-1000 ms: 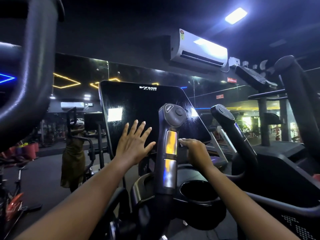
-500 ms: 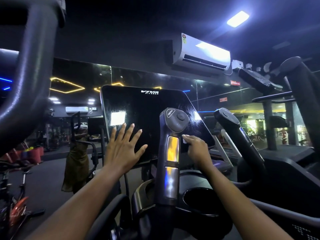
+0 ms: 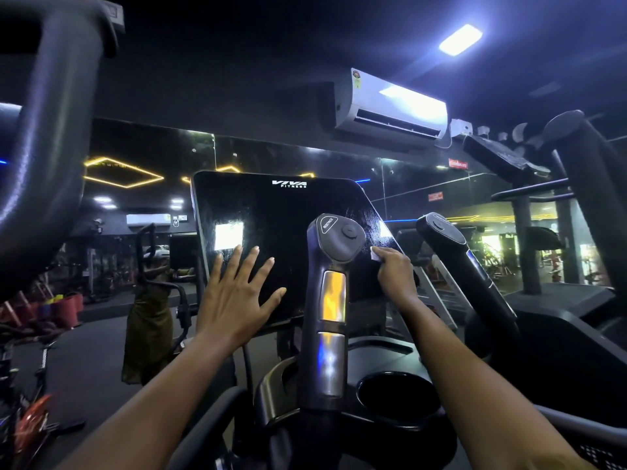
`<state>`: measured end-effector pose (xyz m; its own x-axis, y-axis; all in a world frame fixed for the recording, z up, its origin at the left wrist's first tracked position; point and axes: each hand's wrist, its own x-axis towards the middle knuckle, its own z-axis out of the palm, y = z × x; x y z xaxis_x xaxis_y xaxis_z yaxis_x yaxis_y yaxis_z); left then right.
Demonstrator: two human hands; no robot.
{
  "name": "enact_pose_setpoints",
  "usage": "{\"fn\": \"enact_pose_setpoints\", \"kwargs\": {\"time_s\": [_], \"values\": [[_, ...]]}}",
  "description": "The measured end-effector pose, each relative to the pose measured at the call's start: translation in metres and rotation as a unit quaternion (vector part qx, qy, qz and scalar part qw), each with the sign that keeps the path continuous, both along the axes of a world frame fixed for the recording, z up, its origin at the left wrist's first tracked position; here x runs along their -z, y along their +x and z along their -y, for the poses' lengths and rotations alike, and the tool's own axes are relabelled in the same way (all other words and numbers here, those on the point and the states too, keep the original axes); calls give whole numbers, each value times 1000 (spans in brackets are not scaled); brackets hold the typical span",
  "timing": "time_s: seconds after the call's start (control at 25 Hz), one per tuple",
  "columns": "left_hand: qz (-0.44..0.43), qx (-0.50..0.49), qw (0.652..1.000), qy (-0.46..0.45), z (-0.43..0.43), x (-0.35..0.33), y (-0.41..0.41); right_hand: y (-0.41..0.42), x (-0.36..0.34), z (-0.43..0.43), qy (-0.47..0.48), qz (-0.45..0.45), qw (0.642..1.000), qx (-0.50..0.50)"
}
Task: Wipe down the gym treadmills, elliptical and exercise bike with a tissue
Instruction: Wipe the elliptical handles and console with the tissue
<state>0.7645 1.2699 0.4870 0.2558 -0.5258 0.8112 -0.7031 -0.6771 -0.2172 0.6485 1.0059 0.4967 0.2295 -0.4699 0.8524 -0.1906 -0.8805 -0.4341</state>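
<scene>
1. On the left, the person's left hand (image 3: pixel 237 293) is lying flat against the lower left of the dark console screen (image 3: pixel 288 215). Its fingers are straight and spread, gripping nothing. To me it looks like a brace, steadying the panel against the push of the wiping.
2. In the middle, an upright handle (image 3: pixel 330 300) with shiny metal pads is standing in front of the screen, between the two hands. It is covering part of the panel's right half, which is probably why the right arm is reaching round its far side.
3. Just right of the handle's knobbed head, the small white tissue (image 3: pixel 376 255) is being pressed onto the screen near its right edge.
4. The right hand (image 3: pixel 395 276) is pinching that tissue in curled fingertips. Such a small wad gives little else to hold, and the tips are putting the pressure where it is needed.
5. Farther right, a second handle (image 3: pixel 451 239) is standing untouched, and a round cup holder (image 3: pixel 397 398) is sitting below it.
</scene>
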Motion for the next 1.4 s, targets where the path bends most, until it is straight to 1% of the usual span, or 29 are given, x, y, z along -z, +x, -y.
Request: {"fn": "enact_pose_setpoints", "kwargs": {"time_s": [0.08, 0.16, 0.24, 0.28, 0.36, 0.4, 0.44, 0.48, 0.52, 0.56, 0.64, 0.72, 0.76, 0.84, 0.88, 0.92, 0.96, 1.0, 1.08, 1.12, 1.16, 1.2, 1.28, 1.32, 1.36, 1.4], "values": [[-3, 2, 1000, 2, 0, 0, 1, 4, -2, -15, -21, -3, 1000, -14], [-1, 2, 1000, 5, 0, 0, 1, 4, 4, -41, -102, 14, 994, -36], [1, 1, 1000, 6, -1, 0, 0, -2, 19, -66, -208, 14, 975, -74], [2, 1, 1000, 5, -1, 0, -1, -5, 27, -73, -241, 3, 964, -110], [-4, 2, 1000, 8, -1, 0, -2, -16, 28, -70, -267, -28, 950, -161], [-6, 4, 1000, 9, -2, -1, -3, -19, 20, -62, -244, -28, 956, -162], [-7, 6, 1000, 10, -2, 0, -2, -18, 11, -51, -194, -8, 971, -138], [-7, 8, 1000, 10, -2, 0, -2, -18, -1, -39, -126, 15, 988, -93], [-6, 8, 1000, 10, -1, 0, -1, -17, -12, -26, -64, 28, 996, -48], [-6, 7, 1000, 10, -1, 1, -1, -15, -21, -19, -16, 18, 1000, -18], [-10, 2, 1000, 10, 0, 1, 0, -3, -29, -19, 27, -31, 999, -11], [-10, -1, 1000, 8, 0, 1, 0, 3, -31, -41, 24, -24, 998, -56], [-8, -2, 1000, 7, -1, 0, -1, -1, -29, -59, 15, -13, 995, -99], [-4, -10, 1000, 7, -1, -1, -4, -14, -24, -95, 29, -4, 982, -187], [-9, -15, 1000, 9, -2, -2, -7, -20, -21, -105, 48, -23, 975, -217], [-14, -19, 1000, 11, -3, -2, -9, -24, -17, -113, 53, -69, 970, -228], [-20, -20, 999, 14, -4, -3, -10, -24, -10, -114, 23, -114, 967, -229], [-26, -19, 999, 17, -5, -3, -12, -24, -1, -115, 7, -138, 957, -254], [-29, -16, 999, 12, -9, -1, -14, -25, 22, -117, -76, -157, 946, -275], [-29, -12, 999, 10, -10, 1, -15, -23, 27, -111, -118, -174, 940, -268], [-29, -7, 1000, 8, -12, 4, -16, -18, 26, -102, -139, -175, 941, -254], [-30, -1, 1000, 6, -12, 6, -16, -9, 21, -92, -131, -154, 948, -246], [-31, 6, 999, 2, -13, 10, -17, 2, 4, -83, -63, -71, 967, -234], [-28, 5, 1000, -2, -13, 11, -16, 5, -4, -82, -11, -42, 965, -257], [-24, 2, 1000, -3, -12, 11, -16, 9, -9, -84, 35, -28, 953, -300], [-23, -1, 1000, -4, -12, 11, -16, 9, -11, -91, 79, -33, 935, -344]]}}
